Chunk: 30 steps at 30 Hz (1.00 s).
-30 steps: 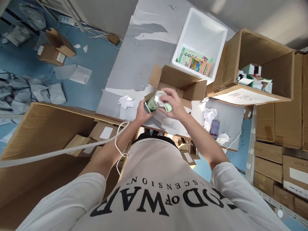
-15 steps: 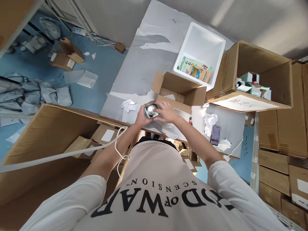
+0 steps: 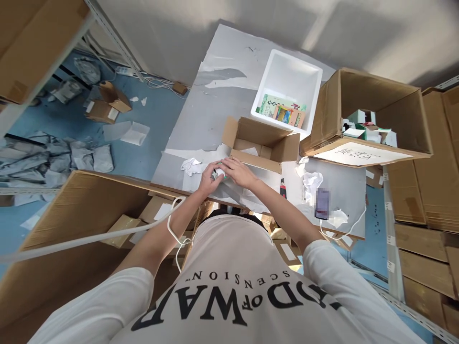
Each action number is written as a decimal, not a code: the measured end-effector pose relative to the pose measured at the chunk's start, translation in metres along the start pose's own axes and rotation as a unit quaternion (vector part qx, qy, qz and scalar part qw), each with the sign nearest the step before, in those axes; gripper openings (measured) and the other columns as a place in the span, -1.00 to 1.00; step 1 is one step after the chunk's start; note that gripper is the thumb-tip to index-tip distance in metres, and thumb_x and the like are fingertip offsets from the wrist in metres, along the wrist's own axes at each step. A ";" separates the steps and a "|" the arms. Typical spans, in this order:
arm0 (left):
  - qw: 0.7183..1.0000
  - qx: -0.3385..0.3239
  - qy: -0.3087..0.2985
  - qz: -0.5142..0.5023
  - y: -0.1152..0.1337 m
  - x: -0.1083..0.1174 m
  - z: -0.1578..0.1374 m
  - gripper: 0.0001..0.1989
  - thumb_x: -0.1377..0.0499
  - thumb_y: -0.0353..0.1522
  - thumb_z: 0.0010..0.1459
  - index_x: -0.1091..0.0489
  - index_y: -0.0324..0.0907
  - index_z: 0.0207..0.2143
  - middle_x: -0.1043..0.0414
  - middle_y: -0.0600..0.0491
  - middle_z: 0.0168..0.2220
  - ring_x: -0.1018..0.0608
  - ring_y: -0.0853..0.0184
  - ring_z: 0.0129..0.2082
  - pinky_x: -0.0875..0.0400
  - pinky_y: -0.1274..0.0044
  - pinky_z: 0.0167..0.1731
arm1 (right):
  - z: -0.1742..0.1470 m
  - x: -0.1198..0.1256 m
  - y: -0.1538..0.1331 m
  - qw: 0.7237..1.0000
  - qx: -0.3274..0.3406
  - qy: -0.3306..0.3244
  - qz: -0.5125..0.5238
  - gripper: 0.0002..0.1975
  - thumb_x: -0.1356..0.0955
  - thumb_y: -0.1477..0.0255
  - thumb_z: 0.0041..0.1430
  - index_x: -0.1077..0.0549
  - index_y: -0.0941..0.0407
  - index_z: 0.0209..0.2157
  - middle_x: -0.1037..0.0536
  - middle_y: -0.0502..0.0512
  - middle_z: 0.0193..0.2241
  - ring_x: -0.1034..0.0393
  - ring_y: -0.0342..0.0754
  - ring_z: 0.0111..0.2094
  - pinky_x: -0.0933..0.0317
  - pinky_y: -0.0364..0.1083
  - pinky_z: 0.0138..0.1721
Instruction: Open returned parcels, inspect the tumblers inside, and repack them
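Note:
Above the near edge of the grey table [image 3: 193,114], both hands are closed around a small green-and-white box [image 3: 217,174], mostly covered by the fingers. My left hand [image 3: 208,179] grips its left side. From the right, my right hand [image 3: 239,173] lies over its top with the fingers bent onto it. Just beyond the hands stands an open cardboard box [image 3: 263,147] with its flaps spread and a bit of white paper inside. Crumpled white paper [image 3: 191,166] lies left of my left hand.
A white foam bin [image 3: 290,71] holds printed booklets. Beside it, a large carton [image 3: 380,102] contains small boxes. On the table's right are a red-and-black box cutter [image 3: 283,188], more crumpled paper [image 3: 312,184] and a phone [image 3: 322,203] on a cable. A big open carton [image 3: 71,215] stands lower left.
Half a second ago a shiny silver round part showed in the small box; now the hands cover it. My right hand has come over the top. The view has shifted slightly.

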State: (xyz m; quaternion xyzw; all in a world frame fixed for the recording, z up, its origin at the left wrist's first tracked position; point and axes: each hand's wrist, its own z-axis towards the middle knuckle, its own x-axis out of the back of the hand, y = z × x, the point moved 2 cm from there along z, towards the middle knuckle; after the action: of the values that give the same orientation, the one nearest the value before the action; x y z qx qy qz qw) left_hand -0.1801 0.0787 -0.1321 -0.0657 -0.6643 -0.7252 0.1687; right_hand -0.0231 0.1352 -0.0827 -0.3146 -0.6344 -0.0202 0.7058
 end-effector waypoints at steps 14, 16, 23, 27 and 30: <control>0.988 0.008 -0.141 0.062 -0.031 0.012 -0.020 0.22 -0.31 -0.10 -0.07 0.47 -0.13 0.38 0.25 -0.30 0.40 0.14 -0.03 0.42 0.14 0.08 0.32 | 0.026 0.002 -0.033 0.966 0.102 -0.078 -0.224 -0.51 -0.22 0.29 0.34 -0.17 -0.05 0.27 -0.33 0.35 0.16 -0.23 0.15 0.11 -0.12 0.13 0.03; 0.986 0.009 -0.146 0.083 -0.035 0.015 -0.024 0.32 -0.35 -0.05 -0.14 0.52 -0.16 0.38 0.39 -0.34 0.41 0.22 -0.10 0.41 0.18 0.03 0.31 | 0.020 0.018 -0.041 0.974 0.071 -0.062 -0.207 -0.52 -0.19 0.26 0.35 -0.19 -0.03 0.27 -0.37 0.35 0.10 -0.27 0.15 0.03 -0.17 0.10 -0.05; 0.978 0.000 -0.170 0.120 -0.051 0.022 -0.043 0.32 -0.28 0.05 -0.08 0.69 -0.04 0.35 0.45 -0.18 0.44 0.21 -0.16 0.40 0.21 0.00 0.32 | -0.106 0.187 -0.051 0.954 -0.151 0.257 -0.011 -0.43 -0.33 0.08 0.21 -0.33 -0.06 0.21 -0.35 0.28 0.04 -0.26 0.26 0.03 -0.24 0.24 0.00; 0.980 0.012 -0.141 0.140 -0.054 0.016 -0.045 0.20 -0.25 -0.04 0.00 0.61 0.00 0.37 0.27 -0.17 0.42 0.09 -0.13 0.40 0.12 0.01 0.32 | -0.211 0.310 0.002 0.811 -0.232 0.529 -0.090 -0.42 -0.38 0.18 0.18 -0.31 -0.10 0.23 -0.36 0.15 0.03 -0.24 0.19 0.11 -0.10 0.24 0.14; 0.976 0.016 -0.133 0.170 -0.049 0.009 -0.041 0.15 -0.24 -0.07 0.02 0.53 -0.03 0.38 0.14 -0.21 0.39 0.02 -0.14 0.38 0.07 -0.03 0.30 | -0.261 0.365 0.085 0.683 -0.326 0.612 -0.231 -0.32 -0.35 0.16 0.18 -0.24 0.09 0.29 -0.33 0.28 0.03 -0.18 0.10 0.11 0.04 0.17 0.17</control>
State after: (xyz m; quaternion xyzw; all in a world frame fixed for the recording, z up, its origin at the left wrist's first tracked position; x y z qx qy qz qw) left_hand -0.1997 0.0396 -0.1794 -0.2714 -0.6713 -0.6599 0.2006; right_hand 0.3152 0.2161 0.2140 -0.2861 -0.0676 -0.5758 0.7629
